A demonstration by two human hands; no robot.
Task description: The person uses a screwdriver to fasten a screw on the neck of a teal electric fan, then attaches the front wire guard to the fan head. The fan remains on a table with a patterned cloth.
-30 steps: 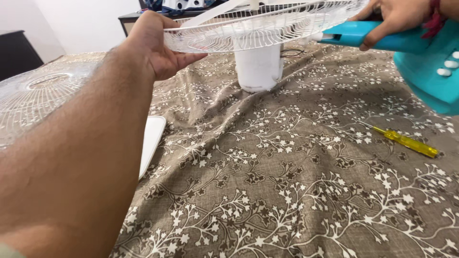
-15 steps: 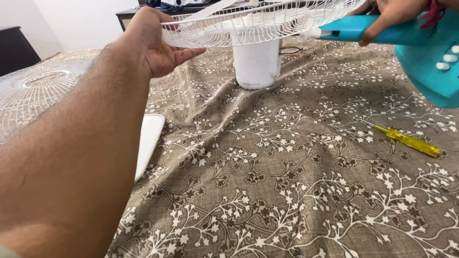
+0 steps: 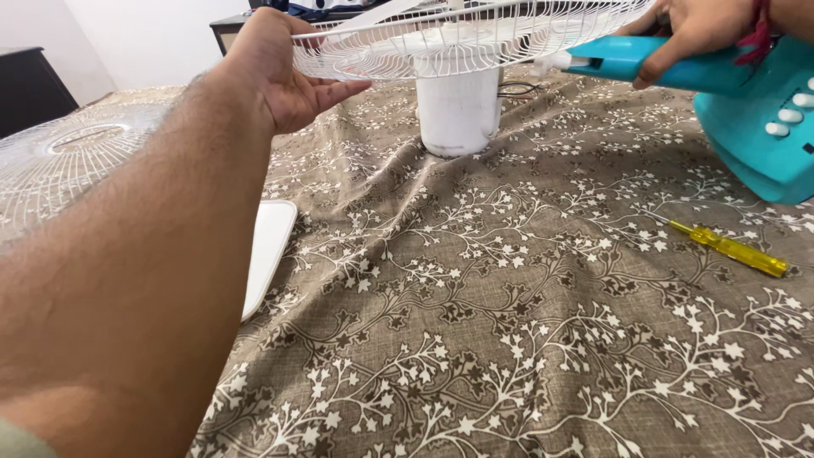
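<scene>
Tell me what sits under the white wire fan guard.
Under the white wire fan guard a white cylindrical motor housing stands on the patterned brown cloth, dark wires beside it. The left hand holds the guard's rim. The housing's top is hidden by the wires.

Bright, even indoor light, soft shadows, sharp centre, wide-angle stretch at edges.

Worn on the head, looking down and forward along the left forearm across a patterned tablecloth [image 3: 509,322]; close range, far edge probably cropped.
</scene>
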